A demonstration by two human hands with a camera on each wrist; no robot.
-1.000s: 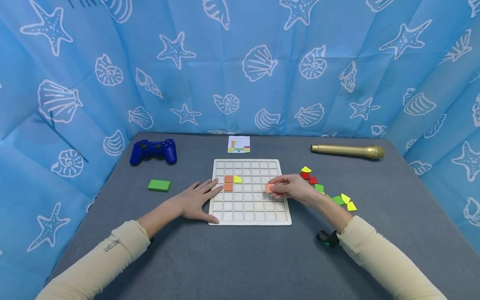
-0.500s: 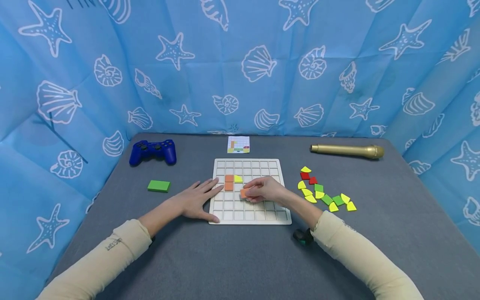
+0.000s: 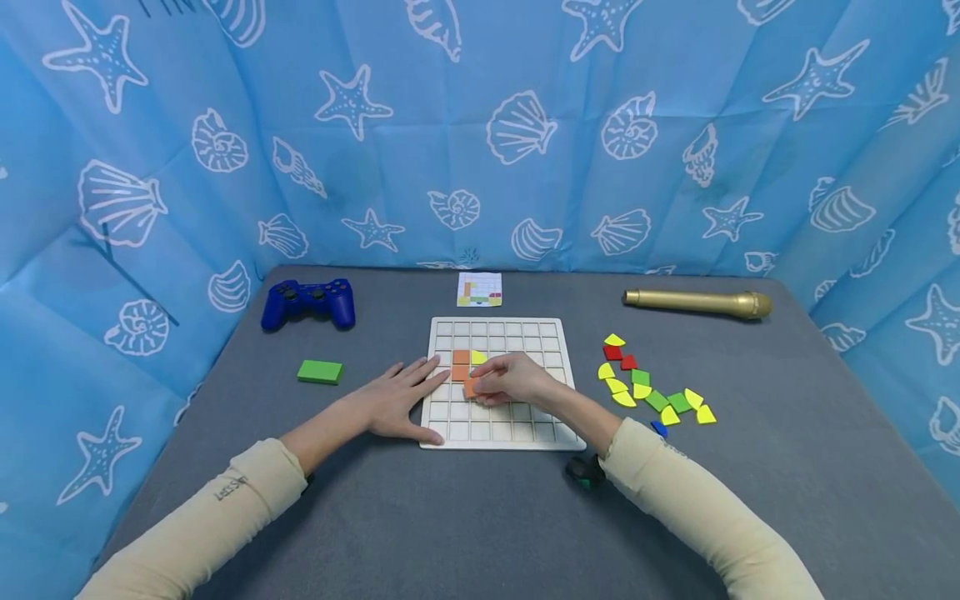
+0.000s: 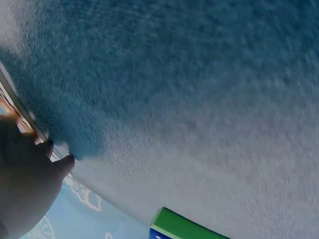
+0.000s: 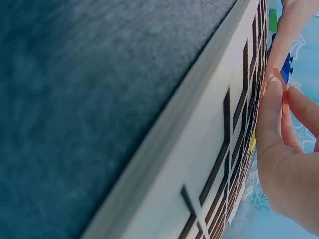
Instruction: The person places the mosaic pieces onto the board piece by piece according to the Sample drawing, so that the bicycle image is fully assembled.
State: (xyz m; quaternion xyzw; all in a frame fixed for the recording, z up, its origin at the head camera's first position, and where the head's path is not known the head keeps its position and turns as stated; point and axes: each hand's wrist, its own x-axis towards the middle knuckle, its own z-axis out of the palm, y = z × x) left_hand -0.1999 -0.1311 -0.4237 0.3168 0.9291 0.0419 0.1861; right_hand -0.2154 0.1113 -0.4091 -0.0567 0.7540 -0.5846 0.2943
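The white grid board lies on the table in front of me. My right hand pinches an orange square tile between thumb and fingers, close over the grid; the right wrist view shows this tile tilted in the fingertips. Two orange tiles sit in one column of the board, with a yellow quarter-round piece beside the upper one. My left hand rests with spread, straight fingers on the board's left edge. In the left wrist view that hand appears dark at the side.
Yellow, green and red pieces lie scattered right of the board, with a blue piece nearer me. A pattern card lies behind the board. Around it are a blue game controller, a green block and a gold microphone.
My right hand has carried the orange tile leftward across the board, near the two placed orange tiles. The scattered pieces its arm covered now show. My left hand stays put.
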